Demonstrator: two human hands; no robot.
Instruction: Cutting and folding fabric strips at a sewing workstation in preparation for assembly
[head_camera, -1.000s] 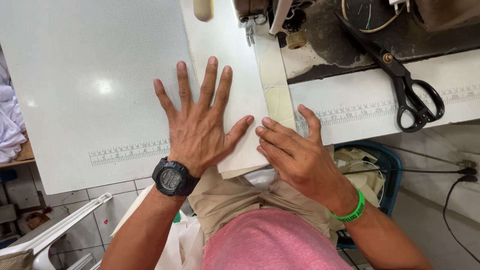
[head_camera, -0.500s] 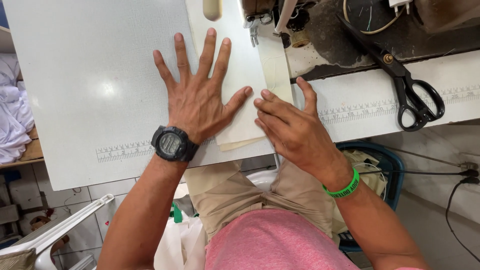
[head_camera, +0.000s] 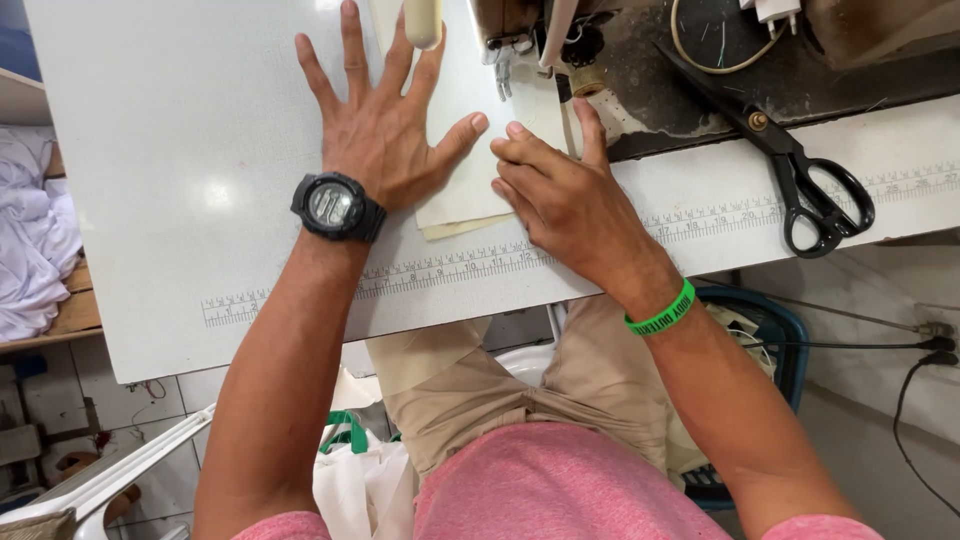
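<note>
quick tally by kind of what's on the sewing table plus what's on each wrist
Cream fabric piece under the left hand and right hand: 1
Black scissors: 1
Black wristwatch: 1
Green wristband: 1
Printed ruler strip along the table edge: 1
Total: 5

fabric piece (head_camera: 462, 190): on the tabletop (head_camera: 150, 200), under both hands
left hand (head_camera: 385, 140): left of the right hand (head_camera: 570, 195)
sewing machine foot (head_camera: 503, 62): behind the fabric piece
scissors (head_camera: 800, 170): far right
tape measure (head_camera: 440, 268): along the near edge
</note>
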